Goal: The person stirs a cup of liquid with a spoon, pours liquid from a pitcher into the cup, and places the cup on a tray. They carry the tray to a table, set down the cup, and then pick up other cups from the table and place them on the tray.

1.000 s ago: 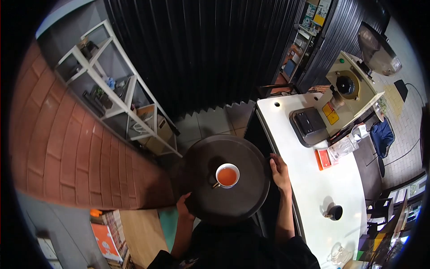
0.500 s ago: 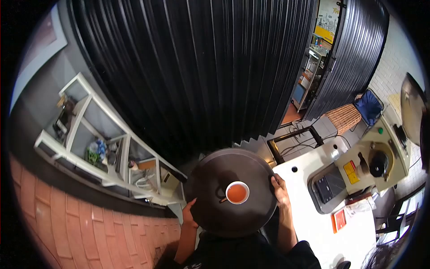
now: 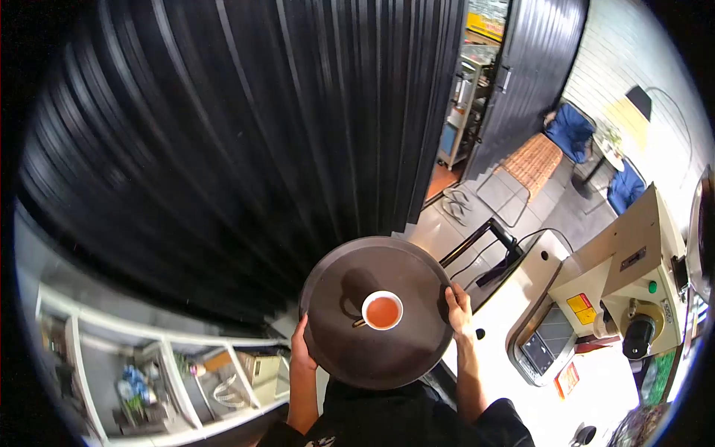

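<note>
Head view: round dark tray [image 3: 350, 350] carried level in both hands, one white cup [image 3: 382, 310] on it.
Left hand [image 3: 299, 349] has its grip closed on the tray's left rim; right hand [image 3: 459, 308] has its grip closed on the right rim, thumb on top. Cup holds orange-brown liquid and stands upright just right of centre. Black folding shutter [image 3: 246, 127] ahead; white bench [image 3: 521, 313] with a beige machine [image 3: 633, 283] to the right, white shelf unit [image 3: 149, 372] lower left.
</note>
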`<state>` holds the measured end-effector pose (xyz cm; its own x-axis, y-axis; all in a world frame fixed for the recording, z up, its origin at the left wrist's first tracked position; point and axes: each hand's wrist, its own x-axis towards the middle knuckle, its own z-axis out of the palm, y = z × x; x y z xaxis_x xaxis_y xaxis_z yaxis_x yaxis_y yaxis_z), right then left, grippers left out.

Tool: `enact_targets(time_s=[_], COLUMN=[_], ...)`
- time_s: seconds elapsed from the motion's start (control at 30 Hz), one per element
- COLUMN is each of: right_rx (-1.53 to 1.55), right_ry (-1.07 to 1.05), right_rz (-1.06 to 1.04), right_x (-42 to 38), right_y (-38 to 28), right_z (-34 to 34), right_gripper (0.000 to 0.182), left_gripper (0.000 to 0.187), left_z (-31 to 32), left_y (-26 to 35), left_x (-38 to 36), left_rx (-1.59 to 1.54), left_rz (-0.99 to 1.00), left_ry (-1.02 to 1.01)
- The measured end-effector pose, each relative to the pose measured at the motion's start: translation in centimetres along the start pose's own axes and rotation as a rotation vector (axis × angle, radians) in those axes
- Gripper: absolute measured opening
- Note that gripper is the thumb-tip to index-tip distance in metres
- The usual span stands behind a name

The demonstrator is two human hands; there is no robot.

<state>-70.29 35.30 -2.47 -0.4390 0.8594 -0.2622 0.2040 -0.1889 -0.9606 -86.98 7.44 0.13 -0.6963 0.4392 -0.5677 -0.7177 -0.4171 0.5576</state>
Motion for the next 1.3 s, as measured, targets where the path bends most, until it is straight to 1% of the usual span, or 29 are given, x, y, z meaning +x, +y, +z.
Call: enact_targets(time_s=[0.03, 0.07, 0.13, 0.17, 0.2, 0.27, 0.3, 0.33, 0.37, 0.4, 0.47, 0.5, 0.53, 0.6, 0.63, 0.7, 0.77, 0.83, 0.9, 0.97, 1.03, 1.1, 1.17, 1.2, 1.23, 1.3], right_rx=[0.029, 0.037, 0.014, 0.030, 0.036, 0.058, 0.078, 0.100, 0.101, 0.115, 0.099, 0.125, 0.133, 0.246, 0.252, 0.120, 0.110, 0.100, 0.161, 0.187, 0.215, 0.172, 0.219, 0.242, 0.132, 0.109], right_ry=[0.025, 0.060, 0.121, 0.167, 0.227, 0.332, 0.342, 0.352, 0.389, 0.427, 0.510, 0.517, 0.551, 0.452, 0.484, 0.553, 0.621, 0.676, 0.752, 0.760, 0.758, 0.791, 0.802, 0.811, 0.840, 0.861], right_rz=[0.019, 0.025, 0.026, 0.024, 0.032, 0.061, 0.064, 0.057, 0.061, 0.057, 0.018, -0.057, -0.047, -0.140, -0.143, -0.130, -0.129, -0.132, -0.206, -0.186, -0.153, -0.224, -0.214, -0.220, -0.242, -0.239], right_x=[1.2, 2.4, 4.1, 5.2, 6.0, 7.1, 7.5, 8.0, 8.7, 9.7, 10.6, 10.5, 10.8, 12.3, 13.1, 14.4, 15.6, 17.0, 18.9, 20.9, 22.2, 25.0, 26.7, 27.9, 28.9, 30.9], right_y=[0.2, 0.4, 0.2, -0.1, -0.2, -1.1, -2.1, -3.1, -3.9, -4.4, -4.5, -6.4, -6.3, -6.2, -5.9, -4.6, -4.2, -4.7, -5.8, -6.1, -5.5, -5.9, -6.6, -7.2, -7.3, -7.5], right_z=[0.2, 0.2, 0.4, 0.8, 1.2, 2.5, 2.9, 3.3, 3.7, 4.0, 4.6, 5.0, 5.1, 4.6, 4.4, 3.8, 3.3, 3.0, 2.5, 1.1, 0.0, -2.2, -3.3, -4.5, -5.8, -8.0], right_gripper=[0.056, 0.056, 0.058, 0.058, 0.058, 0.059, 0.063, 0.068, 0.064, 0.064, 0.055, 0.044, 0.044, 0.034, 0.034, 0.029, 0.027, 0.025, 0.024, 0.023, 0.022, 0.022, 0.022, 0.022, 0.022, 0.022], left_gripper=[0.048, 0.048, 0.049, 0.051, 0.051, 0.044, 0.043, 0.043, 0.043, 0.044, 0.045, 0.045, 0.045, 0.046, 0.046, 0.047, 0.048, 0.049, 0.050, 0.050, 0.052, 0.053, 0.053, 0.053, 0.054, 0.053], left_z=[1.0, 1.6, 2.5, 3.3, 4.9, 8.0, 9.5, 10.3, 11.3, 12.3, 14.7, 16.4, 17.8, 20.6, 22.0, 24.0, 26.5, 29.5, 32.1, 34.6, 36.5, 39.2, 40.9, 42.8, 44.8, 47.4], left_y=[0.4, 0.8, 1.5, 1.8, 2.6, 4.7, 5.6, 6.0, 6.1, 6.3, 6.7, 7.1, 7.4, 7.3, 7.0, 6.2, 5.1, 4.1, 2.7, 1.1, -0.6, -3.0, -3.7, -4.3, -5.4, -7.5], left_x=[1.6, 3.7, 8.6, 11.1, 13.2, 16.4, 18.0, 19.8, 22.4, 24.5, 27.1, 27.7, 28.4, 29.7, 30.6, 33.0, 34.8, 35.8, 37.3, 39.2, 41.1, 42.9, 43.9, 43.6, 43.7, 45.0], left_rx=[0.064, 0.084, 0.059, 0.039, 0.066, -0.050, 0.021, 0.045, 0.027, 0.011, 0.082, 0.146, 0.209, 0.256, 0.284, 0.318, 0.353, 0.405, 0.448, 0.481, 0.470, 0.470, 0.507, 0.545, 0.576, 0.568], left_rz=[0.031, 0.007, -0.047, -0.036, -0.065, -0.209, -0.250, -0.281, -0.301, -0.321, -0.351, -0.358, -0.361, -0.394, -0.406, -0.457, -0.511, -0.507, -0.515, -0.508, -0.608, -0.583, -0.573, -0.560, -0.549, -0.596], left_ry=[-0.038, -0.057, -0.164, -0.204, -0.232, -0.252, -0.321, -0.340, -0.391, -0.438, -0.473, -0.489, -0.509, -0.543, -0.557, -0.590, -0.620, -0.634, -0.654, -0.671, -0.698, -0.740, -0.759, -0.751, -0.748, -0.770])
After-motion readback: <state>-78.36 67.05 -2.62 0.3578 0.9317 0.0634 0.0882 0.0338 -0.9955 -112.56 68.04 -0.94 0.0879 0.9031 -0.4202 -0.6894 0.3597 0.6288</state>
